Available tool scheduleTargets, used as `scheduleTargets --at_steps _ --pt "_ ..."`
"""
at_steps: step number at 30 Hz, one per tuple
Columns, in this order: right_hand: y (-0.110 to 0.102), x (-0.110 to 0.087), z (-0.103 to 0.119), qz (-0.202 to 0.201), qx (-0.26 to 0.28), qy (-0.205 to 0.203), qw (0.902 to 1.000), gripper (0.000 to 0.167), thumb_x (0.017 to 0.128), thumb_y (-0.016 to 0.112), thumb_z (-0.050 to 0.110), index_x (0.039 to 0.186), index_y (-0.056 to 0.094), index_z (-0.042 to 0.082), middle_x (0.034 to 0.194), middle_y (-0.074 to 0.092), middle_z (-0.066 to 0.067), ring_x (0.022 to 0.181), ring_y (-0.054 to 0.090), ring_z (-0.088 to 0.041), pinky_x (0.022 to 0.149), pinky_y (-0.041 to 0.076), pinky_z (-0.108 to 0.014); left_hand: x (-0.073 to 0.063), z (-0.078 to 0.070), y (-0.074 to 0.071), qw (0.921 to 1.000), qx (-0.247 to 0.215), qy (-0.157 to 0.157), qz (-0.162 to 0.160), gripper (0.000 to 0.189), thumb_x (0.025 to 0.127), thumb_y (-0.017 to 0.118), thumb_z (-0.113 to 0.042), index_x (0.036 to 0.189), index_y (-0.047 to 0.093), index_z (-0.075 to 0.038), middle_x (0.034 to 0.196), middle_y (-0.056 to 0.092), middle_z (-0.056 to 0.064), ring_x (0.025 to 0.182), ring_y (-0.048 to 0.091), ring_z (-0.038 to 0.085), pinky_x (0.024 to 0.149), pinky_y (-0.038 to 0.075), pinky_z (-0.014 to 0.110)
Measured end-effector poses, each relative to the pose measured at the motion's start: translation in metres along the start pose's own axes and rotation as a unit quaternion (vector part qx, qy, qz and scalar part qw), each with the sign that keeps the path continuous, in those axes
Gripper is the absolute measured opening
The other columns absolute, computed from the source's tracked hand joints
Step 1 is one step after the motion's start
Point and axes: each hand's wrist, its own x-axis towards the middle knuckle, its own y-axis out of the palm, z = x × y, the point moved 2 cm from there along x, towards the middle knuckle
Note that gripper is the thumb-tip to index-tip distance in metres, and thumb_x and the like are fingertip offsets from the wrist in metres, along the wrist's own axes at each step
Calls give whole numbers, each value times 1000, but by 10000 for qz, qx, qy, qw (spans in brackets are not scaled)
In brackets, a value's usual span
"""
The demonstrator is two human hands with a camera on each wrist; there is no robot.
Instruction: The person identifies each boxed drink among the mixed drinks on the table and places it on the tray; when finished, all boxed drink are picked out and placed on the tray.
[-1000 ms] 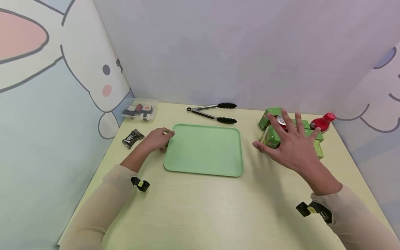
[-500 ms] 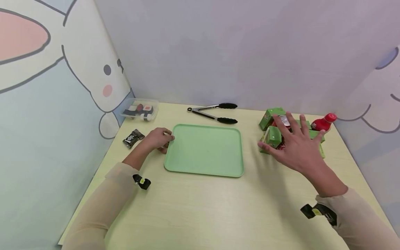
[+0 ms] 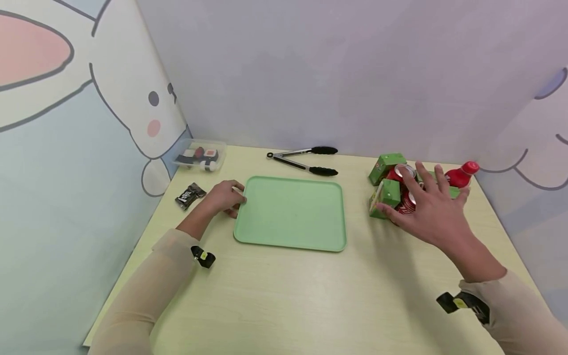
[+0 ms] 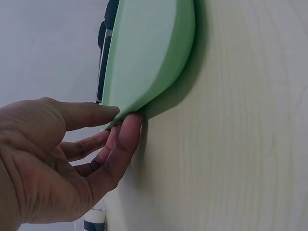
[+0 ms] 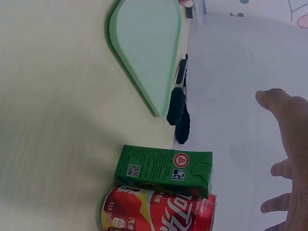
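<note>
- We see the bench point(image 3: 275, 296).
- On it lies a green tray point(image 3: 290, 214).
- Left hand point(image 3: 223, 198): fingers clamped on the tray's left edge.
- Right hand point(image 3: 437, 217): fingers spread apart, near green cartons point(image 3: 390, 193) and 2 red cans point(image 3: 407, 203).

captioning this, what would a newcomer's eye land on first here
Probably the pale green rectangular tray, central on the pale wood-grain table, its left rim pinched by fingers of the left hand. Next, the red metal cans and green cardboard drink cartons clustered at right, partly hidden in the head view by the spread right hand.
</note>
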Motion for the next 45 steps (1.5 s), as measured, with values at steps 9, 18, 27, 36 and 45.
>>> scheduleTargets --at_steps 9,18,27,36,45 --pt "2 -3 -16 63 -21 62 10000 108 96 70 74 179 18 27 182 19 -26 168 6 -60 109 1 -105 4 -1 -1 9999 -68 -103 -48 55 103 75 -9 153 53 -3 130 71 25 70 76 18 70 70 34" --pt "0 -8 -26 -89 137 79 9998 101 96 73 67 176 29 23 181 23 -25 168 10 -58 108 5 -106 6 -1 -4 9987 -387 -305 146 49 102 77 -8 146 57 1 123 69 21 70 76 17 73 71 36" --pt "-3 -9 -41 -55 162 -36 9998 102 98 74 63 177 24 21 182 21 -24 167 12 -57 108 9 -105 8 3 -5 9975 -578 -339 202 47 101 77 -5 144 58 2 122 69 19 71 76 16 75 72 36" --pt "-4 -12 -57 -129 107 -171 9997 102 99 76 56 178 22 22 181 25 -23 165 18 -57 109 14 -103 8 3 -5 9974 -602 -369 170 46 103 76 -8 144 59 0 121 68 18 72 76 16 75 72 37" --pt "1 -20 -65 -126 103 -101 9998 100 101 74 54 178 20 22 178 27 -27 161 21 -62 111 10 -103 9 1 -4 9972 -566 -468 136 41 107 74 -12 143 60 0 107 68 15 70 74 17 74 72 39"
